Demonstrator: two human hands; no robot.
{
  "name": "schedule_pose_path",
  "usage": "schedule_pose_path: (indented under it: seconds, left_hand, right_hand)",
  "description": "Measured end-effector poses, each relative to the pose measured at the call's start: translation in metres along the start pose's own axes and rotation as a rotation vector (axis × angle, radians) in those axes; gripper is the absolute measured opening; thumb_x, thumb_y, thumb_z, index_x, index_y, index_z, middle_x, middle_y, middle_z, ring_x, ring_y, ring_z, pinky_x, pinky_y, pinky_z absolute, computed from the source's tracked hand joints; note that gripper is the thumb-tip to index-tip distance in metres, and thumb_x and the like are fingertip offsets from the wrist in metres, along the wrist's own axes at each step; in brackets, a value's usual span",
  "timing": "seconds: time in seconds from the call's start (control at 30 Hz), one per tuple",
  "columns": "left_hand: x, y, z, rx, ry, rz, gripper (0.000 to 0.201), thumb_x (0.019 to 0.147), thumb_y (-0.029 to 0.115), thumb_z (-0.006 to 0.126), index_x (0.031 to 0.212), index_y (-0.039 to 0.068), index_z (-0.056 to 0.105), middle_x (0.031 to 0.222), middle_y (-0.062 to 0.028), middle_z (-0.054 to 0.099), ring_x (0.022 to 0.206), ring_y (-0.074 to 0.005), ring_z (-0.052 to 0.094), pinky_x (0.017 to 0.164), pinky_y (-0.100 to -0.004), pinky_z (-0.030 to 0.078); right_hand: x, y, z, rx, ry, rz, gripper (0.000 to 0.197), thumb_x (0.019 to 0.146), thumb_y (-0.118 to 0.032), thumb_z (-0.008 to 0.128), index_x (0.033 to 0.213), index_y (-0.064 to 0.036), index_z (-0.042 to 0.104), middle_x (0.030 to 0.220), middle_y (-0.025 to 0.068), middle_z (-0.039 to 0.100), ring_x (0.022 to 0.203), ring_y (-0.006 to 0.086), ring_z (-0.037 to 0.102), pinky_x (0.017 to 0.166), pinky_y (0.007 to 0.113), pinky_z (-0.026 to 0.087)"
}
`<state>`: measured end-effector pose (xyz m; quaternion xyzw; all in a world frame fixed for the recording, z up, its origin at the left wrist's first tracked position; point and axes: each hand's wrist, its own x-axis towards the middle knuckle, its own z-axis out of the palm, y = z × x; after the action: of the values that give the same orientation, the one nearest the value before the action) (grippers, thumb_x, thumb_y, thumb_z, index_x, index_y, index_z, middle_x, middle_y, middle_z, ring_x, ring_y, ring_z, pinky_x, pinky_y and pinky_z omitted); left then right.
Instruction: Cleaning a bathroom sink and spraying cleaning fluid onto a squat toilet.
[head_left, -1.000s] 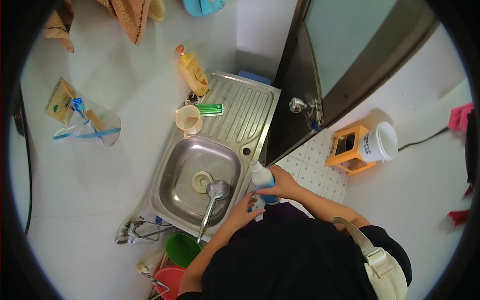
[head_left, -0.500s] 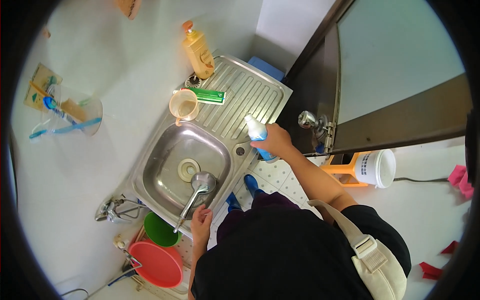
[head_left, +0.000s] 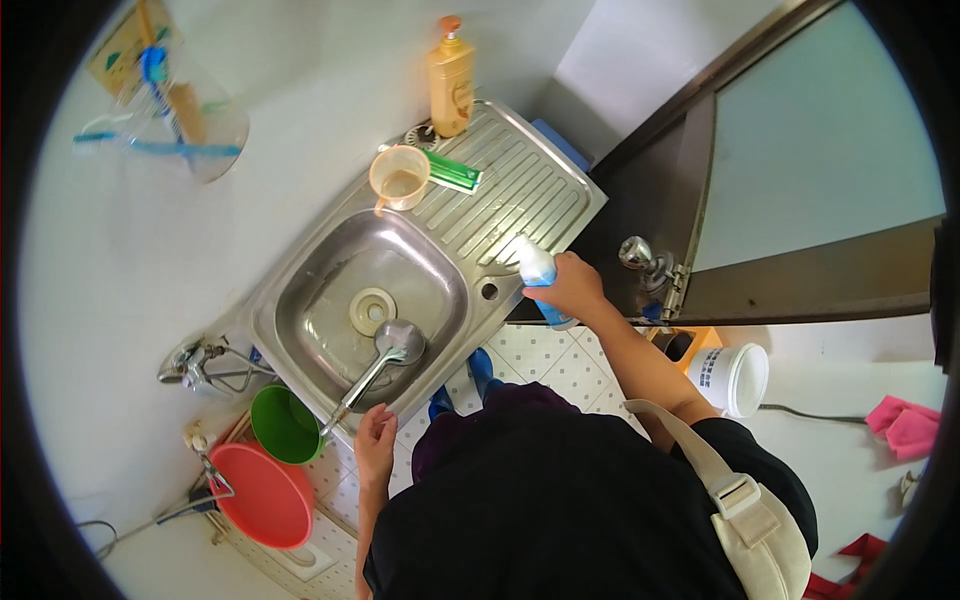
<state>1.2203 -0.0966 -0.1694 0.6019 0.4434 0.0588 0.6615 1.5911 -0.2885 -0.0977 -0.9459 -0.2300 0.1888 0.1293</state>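
Observation:
My right hand point(head_left: 578, 288) is wrapped round a white and blue bottle point(head_left: 538, 268), tilted over the front edge of the steel sink point(head_left: 425, 232). My left hand point(head_left: 375, 442) hangs by the sink's front edge, fingers loosely bent and apart, with nothing seen in it. Close to it is the handle of a chrome shower head point(head_left: 400, 342), which lies in the basin beside the drain point(head_left: 373, 310). An orange-tinted cup point(head_left: 400, 180) stands behind the basin, next to a green box point(head_left: 455, 173). Farther back a yellow pump bottle point(head_left: 452, 92) stands upright.
A door point(head_left: 790, 180) with a round knob point(head_left: 637, 252) stands at the right, a white bucket point(head_left: 738, 380) below it. Left of the sink are a wall tap point(head_left: 195, 366), a green bucket point(head_left: 288, 424) and a red basin point(head_left: 262, 495). A toothbrush holder point(head_left: 195, 130) hangs on the wall.
The whole view has shifted, so the sink's far end and the wall holder sit higher in the picture. My right hand keeps its hold on the bottle; my left hand stays near the sink edge.

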Motion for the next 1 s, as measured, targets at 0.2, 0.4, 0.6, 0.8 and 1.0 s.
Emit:
schedule_pose_path:
  seconds: [0.2, 0.4, 0.6, 0.8, 1.0]
  left_hand:
    - [-0.003, -0.003, -0.006, 0.205, 0.076, 0.136, 0.031, 0.084, 0.01, 0.065, 0.114, 0.003, 0.059, 0.1, -0.012, 0.064, 0.083, -0.0169, 0.063, 0.069, -0.0287, 0.05]
    - [0.005, 0.031, -0.009, 0.441, 0.131, 0.344, 0.031, 0.08, 0.009, 0.066, 0.109, 0.004, 0.06, 0.1, -0.0125, 0.063, 0.081, -0.0236, 0.063, 0.069, -0.0322, 0.05]
    - [0.016, 0.04, -0.029, 0.716, 0.255, 0.476, 0.032, 0.078, 0.013, 0.067, 0.108, 0.003, 0.059, 0.105, -0.0153, 0.06, 0.096, -0.0322, 0.058, 0.082, -0.0406, 0.046]
    - [0.061, 0.03, -0.096, 0.777, 0.674, 0.575, 0.04, 0.077, 0.018, 0.069, 0.112, 0.002, 0.056, 0.11, -0.0174, 0.058, 0.102, -0.0363, 0.054, 0.088, -0.0431, 0.043]
    - [0.12, 0.011, -0.232, 0.564, 1.144, 0.069, 0.04, 0.083, 0.033, 0.064, 0.106, 0.0, 0.059, 0.103, -0.016, 0.062, 0.094, -0.0276, 0.058, 0.083, -0.0387, 0.046]
  right_hand:
    - [-0.01, -0.021, 0.011, 0.037, -0.047, -0.07, 0.06, 0.058, -0.049, 0.077, 0.092, -0.002, 0.063, 0.096, 0.0157, 0.061, 0.088, 0.0306, 0.062, 0.075, 0.038, 0.05]
    - [-0.013, -0.04, 0.019, 0.083, -0.03, -0.111, 0.062, 0.058, -0.048, 0.078, 0.094, -0.0012, 0.062, 0.094, 0.0159, 0.062, 0.085, 0.0317, 0.062, 0.074, 0.038, 0.049]
    - [-0.02, -0.045, 0.023, 0.106, -0.009, -0.12, 0.059, 0.058, -0.046, 0.08, 0.094, -0.0019, 0.063, 0.092, 0.0167, 0.061, 0.085, 0.0325, 0.062, 0.074, 0.039, 0.049]
    - [-0.033, -0.028, 0.029, 0.219, 0.094, -0.159, 0.054, 0.059, -0.041, 0.083, 0.09, -0.0022, 0.061, 0.089, 0.0154, 0.059, 0.084, 0.0321, 0.061, 0.072, 0.039, 0.048]
    - [-0.042, -0.033, 0.024, 0.267, 0.091, -0.158, 0.052, 0.061, -0.035, 0.083, 0.092, -0.0011, 0.06, 0.085, 0.0131, 0.056, 0.078, 0.029, 0.059, 0.07, 0.037, 0.047]
